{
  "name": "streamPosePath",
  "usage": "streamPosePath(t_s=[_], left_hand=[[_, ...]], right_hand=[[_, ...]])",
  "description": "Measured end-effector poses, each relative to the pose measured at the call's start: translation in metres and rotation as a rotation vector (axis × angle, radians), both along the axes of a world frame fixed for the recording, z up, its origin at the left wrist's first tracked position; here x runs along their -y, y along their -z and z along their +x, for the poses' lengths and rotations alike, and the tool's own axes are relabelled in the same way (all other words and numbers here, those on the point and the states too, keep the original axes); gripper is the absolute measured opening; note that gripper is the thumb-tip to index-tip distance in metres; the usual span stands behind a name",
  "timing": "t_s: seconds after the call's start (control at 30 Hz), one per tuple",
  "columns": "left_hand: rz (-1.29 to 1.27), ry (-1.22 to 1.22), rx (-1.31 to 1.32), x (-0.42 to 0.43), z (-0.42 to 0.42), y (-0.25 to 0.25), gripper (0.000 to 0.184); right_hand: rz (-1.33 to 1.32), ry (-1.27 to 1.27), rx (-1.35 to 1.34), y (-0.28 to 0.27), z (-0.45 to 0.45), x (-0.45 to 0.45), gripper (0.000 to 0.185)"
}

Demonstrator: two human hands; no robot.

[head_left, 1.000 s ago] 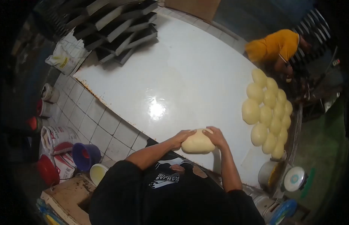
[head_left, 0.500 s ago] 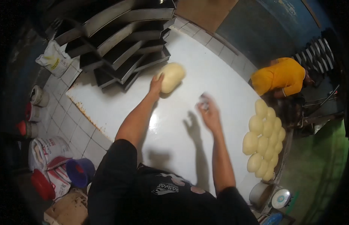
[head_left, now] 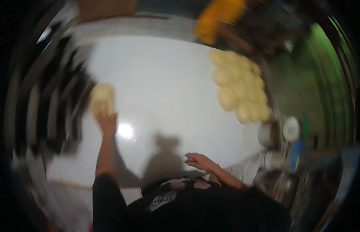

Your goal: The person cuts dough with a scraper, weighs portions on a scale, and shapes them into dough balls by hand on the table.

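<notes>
A smooth pale-yellow dough piece (head_left: 103,92) rests on the white table (head_left: 156,77) beside the dark metal pans at the left. My left hand (head_left: 105,116) lies on its near end, fingers spread over the dough. Over the near edge of the table, close to my body, is my right hand (head_left: 199,161), its fingers curled; nothing can be made out in them. Several rounded dough pieces (head_left: 240,91) sit grouped at the table's right side. The view is blurred by motion.
Stacked dark metal pans (head_left: 52,104) stand at the left. A co-worker in a yellow top (head_left: 218,19) is beyond the far right edge. A metal pot (head_left: 266,133) and a round white-topped item (head_left: 291,129) stand at the right.
The dough piece went forward from my body to beside the pans with my left hand. My right hand let go of it and drew back toward my body. The view turned rightward.
</notes>
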State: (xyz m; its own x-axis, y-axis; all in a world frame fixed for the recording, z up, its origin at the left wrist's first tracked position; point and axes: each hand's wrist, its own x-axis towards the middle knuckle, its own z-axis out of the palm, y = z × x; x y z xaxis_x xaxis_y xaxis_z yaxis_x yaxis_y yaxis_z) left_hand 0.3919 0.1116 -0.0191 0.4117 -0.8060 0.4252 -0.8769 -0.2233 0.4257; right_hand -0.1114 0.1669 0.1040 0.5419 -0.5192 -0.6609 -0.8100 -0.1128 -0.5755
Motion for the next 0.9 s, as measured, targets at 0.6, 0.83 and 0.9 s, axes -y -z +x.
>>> streamPosePath(t_s=[0.6, 0.83, 0.9], left_hand=[[0.458, -0.407, -0.265, -0.427, -0.374, 0.001, 0.070], [0.410, -0.925, -0.639, -0.578, -0.470, 0.021, 0.075], [0.428, -1.008, -0.731, -0.591, -0.480, 0.014, 0.070]], right_hand=[[-1.152, 0.486, -0.154, 0.140, -0.437, 0.054, 0.051], [-1.027, 0.331, -0.453, 0.199, -0.632, 0.101, 0.058], [-0.976, 0.208, -0.782, 0.194, -0.626, 0.132, 0.066]])
